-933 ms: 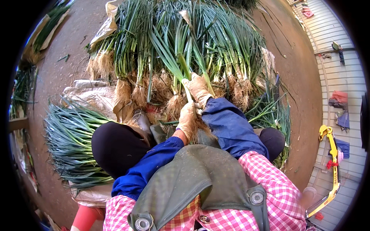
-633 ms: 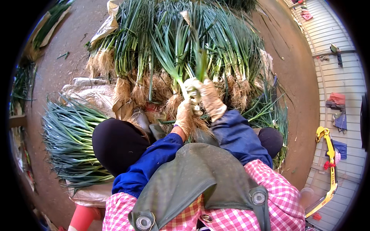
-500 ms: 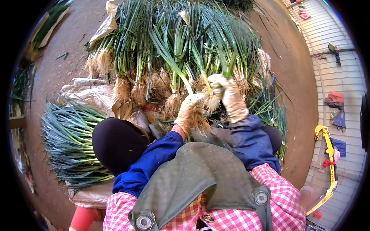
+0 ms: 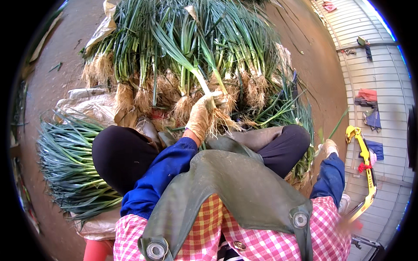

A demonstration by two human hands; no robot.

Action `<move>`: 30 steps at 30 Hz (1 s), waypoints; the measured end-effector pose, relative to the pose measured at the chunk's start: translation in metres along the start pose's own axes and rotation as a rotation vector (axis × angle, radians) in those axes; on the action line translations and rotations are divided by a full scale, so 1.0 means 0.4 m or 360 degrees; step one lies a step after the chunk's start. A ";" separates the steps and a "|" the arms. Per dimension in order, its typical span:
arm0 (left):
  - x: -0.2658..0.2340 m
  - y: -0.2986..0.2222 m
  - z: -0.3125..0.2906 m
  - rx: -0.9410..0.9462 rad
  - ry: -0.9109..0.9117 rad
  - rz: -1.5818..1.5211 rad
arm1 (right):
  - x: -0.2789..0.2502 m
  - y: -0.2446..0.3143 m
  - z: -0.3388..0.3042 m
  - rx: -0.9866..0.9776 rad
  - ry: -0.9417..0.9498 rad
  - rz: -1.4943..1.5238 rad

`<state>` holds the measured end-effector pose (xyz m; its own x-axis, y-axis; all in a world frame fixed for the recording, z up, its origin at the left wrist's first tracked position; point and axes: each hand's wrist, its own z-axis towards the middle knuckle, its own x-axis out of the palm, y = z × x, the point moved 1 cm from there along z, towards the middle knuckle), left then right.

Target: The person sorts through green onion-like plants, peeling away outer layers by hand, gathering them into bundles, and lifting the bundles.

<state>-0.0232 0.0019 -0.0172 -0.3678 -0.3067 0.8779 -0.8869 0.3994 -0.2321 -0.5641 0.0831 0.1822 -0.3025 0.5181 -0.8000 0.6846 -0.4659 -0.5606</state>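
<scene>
My left hand [image 4: 201, 116], in a soiled pale glove, is closed round the white lower ends of green onions [image 4: 201, 81]. Their leaves fan out away from me and the tan roots [image 4: 221, 121] hang below the fingers. Far out to the right is my gloved right hand [image 4: 329, 148], slightly blurred. A long green onion leaf [image 4: 339, 123] sticks up from its fingers. Beyond my left hand lies a wide heap of green onions [image 4: 139, 43], roots toward me.
A bundle of green onions [image 4: 74, 165] lies on my left beside a pale sack [image 4: 93, 104]. More loose onions [image 4: 289, 113] lie by my right knee [image 4: 287, 143]. At the right are a yellow toy-like excavator arm [image 4: 363, 167] and a ribbed pale wall [image 4: 387, 87].
My right hand has moved from beside my left hand out to the far right, taking a green leaf along. My left hand keeps hold of the onions. The whole view has shifted slightly.
</scene>
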 end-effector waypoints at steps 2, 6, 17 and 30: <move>-0.017 -0.003 0.011 0.0015 0.0002 0.0001 | -0.068 0.110 -0.050 -0.0158 -0.0051 0.0143; -0.016 0.026 0.026 -0.0114 0.0015 -0.0004 | -0.182 0.495 -0.119 -0.1065 -0.0352 0.1707; -0.022 0.017 0.002 -0.0221 0.0024 -0.0288 | -0.223 1.186 -0.393 -0.1452 0.2108 0.2840; -0.030 0.034 0.001 -0.0106 -0.0281 -0.0270 | -0.138 1.284 -0.332 -0.1490 0.1835 0.2302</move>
<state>-0.0309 0.0106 -0.0311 -0.2636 -0.5181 0.8137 -0.9219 0.3836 -0.0545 -0.1076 -0.0895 -0.0332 0.8511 0.4797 0.2133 0.1627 -0.6273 0.7616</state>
